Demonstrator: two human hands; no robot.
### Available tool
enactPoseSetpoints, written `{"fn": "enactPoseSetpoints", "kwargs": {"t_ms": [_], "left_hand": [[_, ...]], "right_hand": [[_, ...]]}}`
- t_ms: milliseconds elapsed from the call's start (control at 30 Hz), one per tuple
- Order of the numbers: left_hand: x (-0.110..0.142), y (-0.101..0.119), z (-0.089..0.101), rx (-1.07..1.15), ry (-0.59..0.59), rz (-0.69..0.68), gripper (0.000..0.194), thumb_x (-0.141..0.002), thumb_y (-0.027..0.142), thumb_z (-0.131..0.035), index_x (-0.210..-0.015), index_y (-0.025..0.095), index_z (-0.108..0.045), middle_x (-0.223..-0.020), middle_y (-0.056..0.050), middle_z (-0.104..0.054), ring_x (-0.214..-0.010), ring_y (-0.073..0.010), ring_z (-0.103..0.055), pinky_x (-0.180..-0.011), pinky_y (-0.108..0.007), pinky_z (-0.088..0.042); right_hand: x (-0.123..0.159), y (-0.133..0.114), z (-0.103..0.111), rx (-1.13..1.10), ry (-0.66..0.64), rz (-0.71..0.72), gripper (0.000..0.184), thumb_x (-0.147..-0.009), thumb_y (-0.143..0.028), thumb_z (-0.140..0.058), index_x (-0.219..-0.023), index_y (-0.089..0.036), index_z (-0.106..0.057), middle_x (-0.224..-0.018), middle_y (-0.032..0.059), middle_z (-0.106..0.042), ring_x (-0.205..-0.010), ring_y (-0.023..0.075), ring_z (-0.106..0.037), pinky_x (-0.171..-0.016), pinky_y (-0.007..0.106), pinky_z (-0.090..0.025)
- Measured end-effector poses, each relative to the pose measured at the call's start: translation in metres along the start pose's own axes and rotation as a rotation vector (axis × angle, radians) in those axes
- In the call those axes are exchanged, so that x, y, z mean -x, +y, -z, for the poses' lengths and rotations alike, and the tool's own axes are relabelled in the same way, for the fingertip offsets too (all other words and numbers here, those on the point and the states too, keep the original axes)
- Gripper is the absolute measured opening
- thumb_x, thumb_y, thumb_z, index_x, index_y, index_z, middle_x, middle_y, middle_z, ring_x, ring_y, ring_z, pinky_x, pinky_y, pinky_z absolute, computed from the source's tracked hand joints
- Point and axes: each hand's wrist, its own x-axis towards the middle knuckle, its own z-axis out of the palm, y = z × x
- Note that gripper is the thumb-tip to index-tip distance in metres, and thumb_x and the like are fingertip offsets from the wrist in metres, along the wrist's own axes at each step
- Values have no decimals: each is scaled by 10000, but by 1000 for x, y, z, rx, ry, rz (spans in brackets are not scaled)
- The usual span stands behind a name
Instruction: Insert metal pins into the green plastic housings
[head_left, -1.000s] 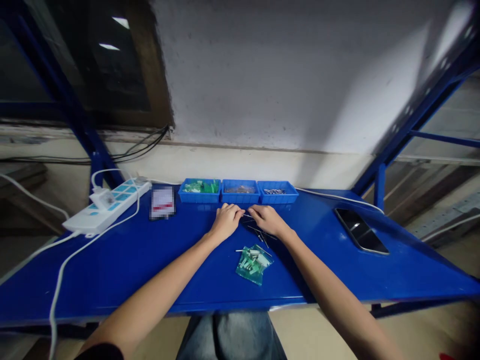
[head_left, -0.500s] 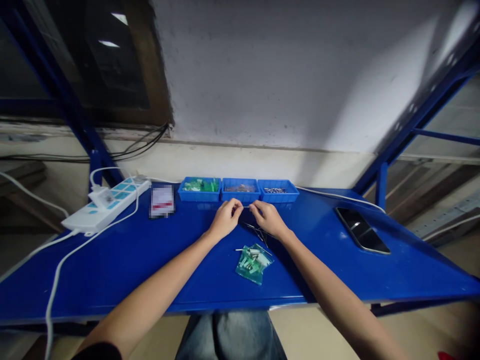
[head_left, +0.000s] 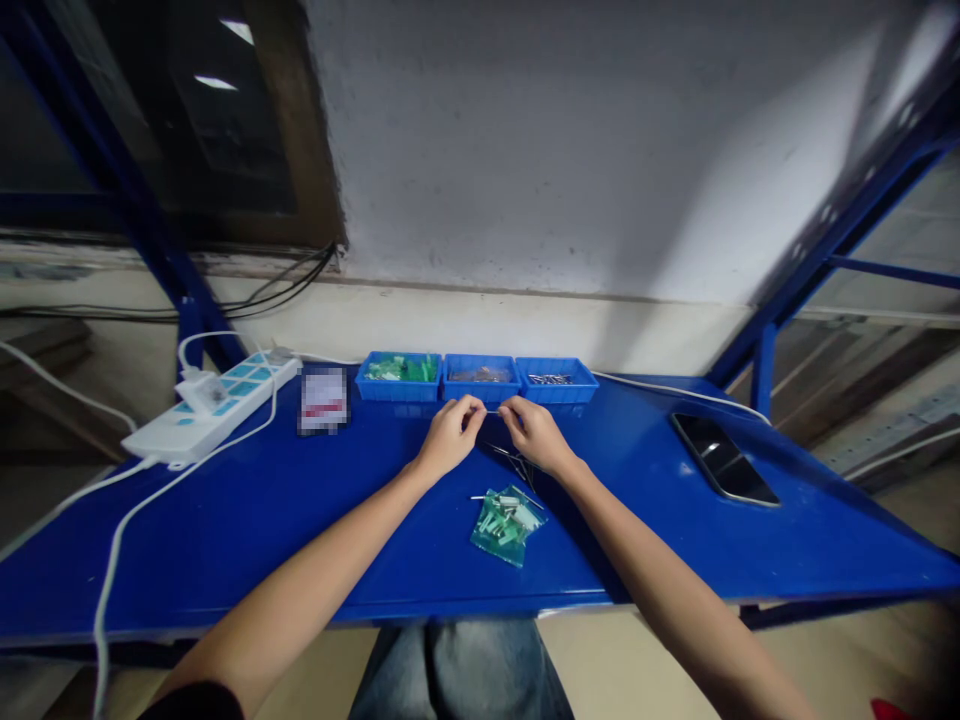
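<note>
1. Left hand [head_left: 450, 437] and right hand [head_left: 535, 437] are facing each other above the desk [head_left: 225, 535], apparently pinching a thin rod [head_left: 492, 411] between them.
2. The person seems to be working the rod with both fingertips; the next move is probably calling for steady, aligned pinches.
3. Loose rods [head_left: 516, 461] are lying beside the right hand.
4. Fingers are hiding the rod's ends; fine detail is staying unreadable.

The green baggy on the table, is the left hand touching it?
Apart. The head view shows bare blue table between the left hand and the green bag.
</note>
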Motion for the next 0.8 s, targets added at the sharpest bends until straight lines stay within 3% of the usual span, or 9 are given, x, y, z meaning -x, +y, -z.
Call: {"fn": "enactPoseSetpoints", "kwargs": {"t_ms": [167, 267, 367, 500, 567, 667, 800], "left_hand": [[-1, -1, 0, -19, 12, 6, 272, -929, 294, -368, -752, 192, -548, -696, -13, -590, -762, -163, -567, -731, -270, -423], [-2, -2, -1, -22, -22, 3, 286, -936, 300, -349, -791, 195, -573, -705, -13, -607, -764, -166, -570, -729, -274, -430], [-1, -2, -2, -30, -79, -9, 210, -906, 267, -411, -881, 208, -611, -797, -20, -649, -797, -177, -569, -739, -288, -435], [1, 0, 1, -132, -200, -50, 160, -820, 199, -523, -901, 245, -654, -941, -21, -654, -929, -215, -535, -828, -361, -396], [2, 2, 4, -231, -283, -93, 152, -793, 228, -571, -906, 267, -665, -990, -29, -630, -995, -243, -498, -854, -402, -362], [3, 4, 8, -300, -348, -143, 86, -792, 262, -590, -826, 261, -669, -1031, -37, -596, -1045, -257, -455, -869, -416, -331], [3, 3, 5, -306, -366, -136, 96, -836, 237, -540, -793, 229, -626, -986, -35, -602, -1028, -243, -452, -863, -404, -327]], "right_hand": [[1, -4, 4, 15, -3, 42, 164, -917, -299, -408, -934, -199, -537, -801, 37, -620, -708, 153, -573, -662, 236, -410], [0, -5, 9, 83, 30, 89, 187, -923, -271, -379, -891, -195, -546, -820, 59, -620, -739, 166, -575, -683, 250, -410], [-2, 0, 19, 143, 230, 60, 221, -930, -282, -353, -894, -189, -550, -812, 77, -622, -741, 178, -576, -696, 268, -416], [-8, 22, 35, 246, 616, -173, 273, -936, -318, -332, -958, -166, -557, -791, 84, -632, -711, 186, -579, -697, 289, -418], [-9, 36, 41, 307, 571, -294, 267, -913, -339, -390, -996, -160, -570, -756, 73, -638, -694, 195, -586, -670, 288, -407], [-6, 47, 41, 325, 321, -392, 233, -858, -343, -488, -967, -174, -606, -695, 54, -643, -650, 199, -594, -591, 267, -376], [-2, 34, 28, 167, 127, -304, 215, -875, -328, -467, -966, -196, -610, -671, 19, -640, -618, 166, -589, -583, 245, -380]]}}
